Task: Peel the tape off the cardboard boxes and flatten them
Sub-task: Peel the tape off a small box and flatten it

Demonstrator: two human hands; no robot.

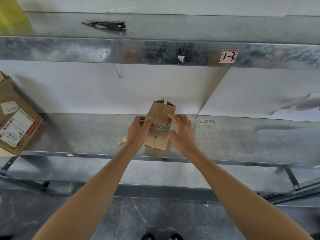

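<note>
The fingers (149, 119) of the left hand (140, 130) curl round the left side of the small brown cardboard box (161, 110). The right hand (181, 132) grips its right side, beside the clear crinkled tape (158, 125). The box sits mid-way along the grey metal shelf (86, 132), near the front edge. It looks light and easily crushed. The tape looks thin and clingy, so pinch it at a lifted end.
</note>
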